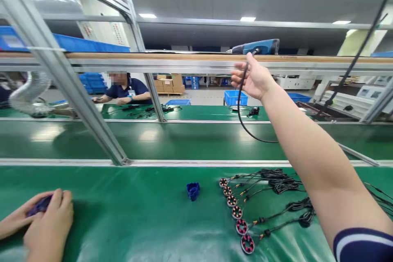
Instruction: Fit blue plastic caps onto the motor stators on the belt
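My right hand (253, 80) reaches up to the overhead shelf rail (184, 58), its fingers curled loosely round a black cable (240, 114). The cable runs up to a blue power tool (260, 46) lying on the shelf just above the thumb. My left hand (49, 229) rests on the green mat at the lower left, closed on a small dark blue part (39, 206). Another hand (14, 219) comes in from the left edge and touches the same part. A blue plastic piece (193, 191) lies alone at the mat's middle.
A row of several round coil rings (236, 212) with black leads (278, 180) lies under my right arm. A slanted aluminium strut (76, 94) crosses the left. Beyond the green conveyor (184, 139) a co-worker (125, 90) sits, with a blue bin (236, 97) behind.
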A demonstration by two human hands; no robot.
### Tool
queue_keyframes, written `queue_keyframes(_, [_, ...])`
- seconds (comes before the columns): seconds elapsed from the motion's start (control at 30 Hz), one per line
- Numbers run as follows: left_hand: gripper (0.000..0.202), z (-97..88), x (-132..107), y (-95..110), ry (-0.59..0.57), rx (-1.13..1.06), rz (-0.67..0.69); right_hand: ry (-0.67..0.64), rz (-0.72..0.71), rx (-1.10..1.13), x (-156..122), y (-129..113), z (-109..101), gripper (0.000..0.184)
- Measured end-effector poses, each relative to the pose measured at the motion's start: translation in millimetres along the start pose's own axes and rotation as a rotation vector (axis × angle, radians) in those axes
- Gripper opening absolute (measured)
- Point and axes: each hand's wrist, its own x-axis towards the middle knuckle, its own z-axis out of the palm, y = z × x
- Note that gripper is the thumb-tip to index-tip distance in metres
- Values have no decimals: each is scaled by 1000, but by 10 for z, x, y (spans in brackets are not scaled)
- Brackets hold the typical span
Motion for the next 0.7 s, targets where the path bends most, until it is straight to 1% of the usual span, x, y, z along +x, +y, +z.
queue_keyframes(0.07, [33, -432, -561, -429, 134, 182, -107, 112, -34, 81, -5, -70, 80, 39])
queue_keyframes(0.1, [36, -588, -809, -574, 170, 284, -177, 177, -49, 111, -1, -103, 114, 36])
queue_keyframes(0.13, [39, -692, -1013, -663, 173, 364, -233, 231, -61, 134, -1, -128, 147, 37])
queue_keyframes(0.17, [42, -742, -1161, -698, 172, 398, -271, 275, -75, 149, -13, -141, 181, 38])
queue_keyframes(0.2, [46, -741, -1250, -689, 160, 426, -303, 304, -99, 160, -43, -139, 215, 38])
queue_keyframes(0.27, [52, -618, -1274, -590, 133, 445, -335, 294, -164, 181, -157, -99, 269, 35])
queue_keyframes(0.3, [53, -515, -1227, -523, 118, 454, -341, 264, -192, 192, -230, -74, 283, 35])
queue_keyframes(0.33, [55, -396, -1156, -454, 101, 462, -341, 221, -209, 202, -300, -56, 285, 40])
queue_keyframes(0.37, [57, -268, -1070, -388, 84, 468, -337, 179, -208, 213, -358, -53, 273, 50])
queue_keyframes(0.4, [59, -138, -977, -327, 66, 470, -329, 154, -189, 234, -395, -73, 250, 64])
queue_keyframes(0.43, [61, -10, -884, -270, 50, 470, -321, 154, -163, 270, -408, -117, 220, 76])
queue_keyframes(0.47, [63, 112, -793, -217, 37, 467, -314, 172, -142, 318, -398, -182, 188, 84])
queue_keyframes(0.5, [64, 227, -708, -165, 24, 464, -310, 185, -124, 371, -374, -262, 161, 87])
queue_keyframes(0.53, [65, 334, -628, -114, 12, 460, -308, 199, -112, 422, -344, -346, 145, 86])
queue_keyframes(0.6, [66, 520, -488, -14, -9, 451, -311, 238, -94, 494, -312, -482, 155, 80])
queue_keyframes(0.67, [67, 668, -372, 84, -24, 441, -319, 278, -73, 506, -379, -522, 217, 70])
queue_keyframes(0.7, [67, 730, -321, 129, -29, 435, -323, 284, -69, 495, -462, -501, 253, 66])
